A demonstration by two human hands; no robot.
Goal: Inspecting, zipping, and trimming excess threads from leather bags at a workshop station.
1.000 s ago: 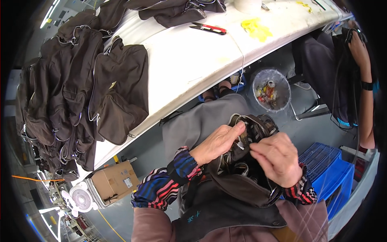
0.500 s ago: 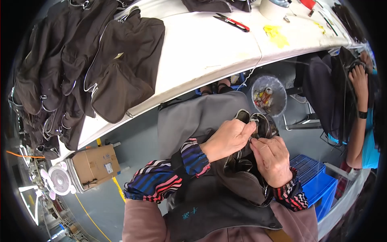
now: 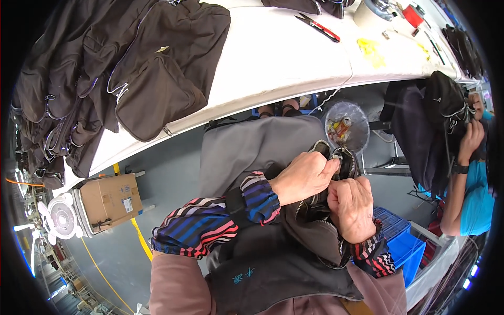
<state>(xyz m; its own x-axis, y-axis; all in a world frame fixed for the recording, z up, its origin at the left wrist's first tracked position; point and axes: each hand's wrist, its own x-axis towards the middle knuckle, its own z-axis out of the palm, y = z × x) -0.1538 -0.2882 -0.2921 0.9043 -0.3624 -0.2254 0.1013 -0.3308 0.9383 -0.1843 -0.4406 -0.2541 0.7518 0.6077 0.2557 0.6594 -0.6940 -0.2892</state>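
Note:
A dark brown zippered bag [image 3: 315, 236] lies open on my lap, over a black apron [image 3: 273, 278] and grey cloth [image 3: 257, 147]. My left hand [image 3: 307, 177] is closed on its upper edge beside the zipper [image 3: 344, 160], thumb and index finger pressed together. My right hand [image 3: 350, 207] is curled in a pinch just below and right of it, inside the opening; what its fingertips grip is hidden. Striped sleeves cover both my forearms.
White table [image 3: 273, 63] bears brown bags [image 3: 157, 89], red-handled snips [image 3: 320, 29], containers [image 3: 370, 13]. Below stands a lined bin [image 3: 346, 126]; lower left, a carton [image 3: 107, 202] and fan [image 3: 63, 218]; right, blue crates [image 3: 399, 252] and a co-worker's arm [image 3: 462, 173] holding a black bag [image 3: 443, 97].
The view has turned slightly. Both my hands have shifted a little, the right one lower relative to the left and more tightly curled. The co-worker's black bag has come further into view.

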